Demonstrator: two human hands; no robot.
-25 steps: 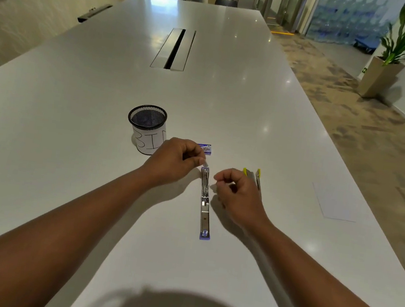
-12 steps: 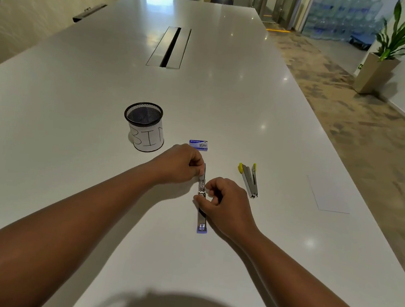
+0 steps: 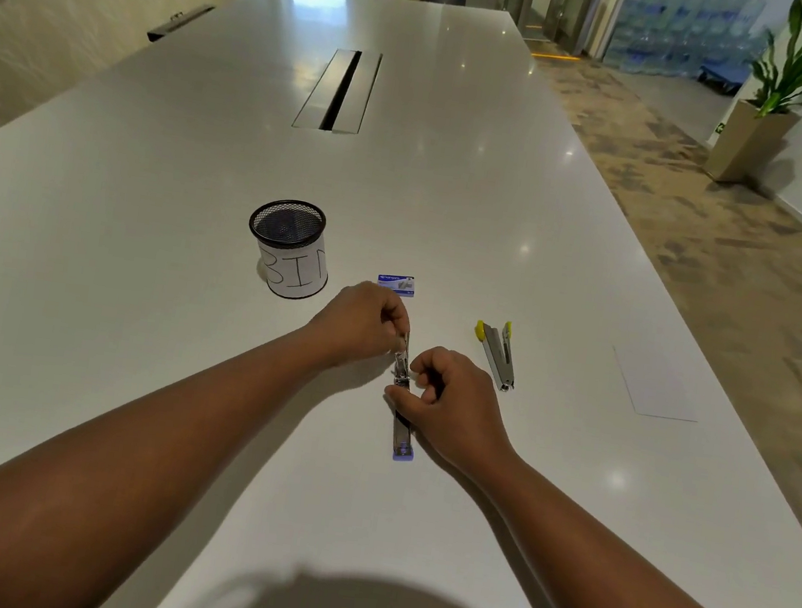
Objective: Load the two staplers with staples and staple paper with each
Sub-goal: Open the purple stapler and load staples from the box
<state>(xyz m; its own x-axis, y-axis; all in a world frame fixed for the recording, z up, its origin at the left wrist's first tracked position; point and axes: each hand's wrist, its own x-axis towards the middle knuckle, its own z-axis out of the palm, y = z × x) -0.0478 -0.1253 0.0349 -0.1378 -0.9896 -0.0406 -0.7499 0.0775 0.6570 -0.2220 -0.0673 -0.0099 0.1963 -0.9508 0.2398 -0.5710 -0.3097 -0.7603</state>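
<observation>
Purple stapler [image 3: 403, 436] is lying opened flat on the worktop [image 3: 452, 208], long axis running near-to-far, purple end toward the person. Left hand [image 3: 366, 322] is pinching its far end; right hand [image 3: 447, 399] is gripping its middle. Yellow stapler [image 3: 497, 354] is lying just right, yellow tips pointing away.

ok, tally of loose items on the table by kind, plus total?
Staplers: 2, a purple-tipped one opened out flat under both hands, and a yellow-tipped one lying open to its right
Staple boxes: 1
Mesh cups labelled BIN: 1
Paper sheets: 1
Total: 5
</observation>
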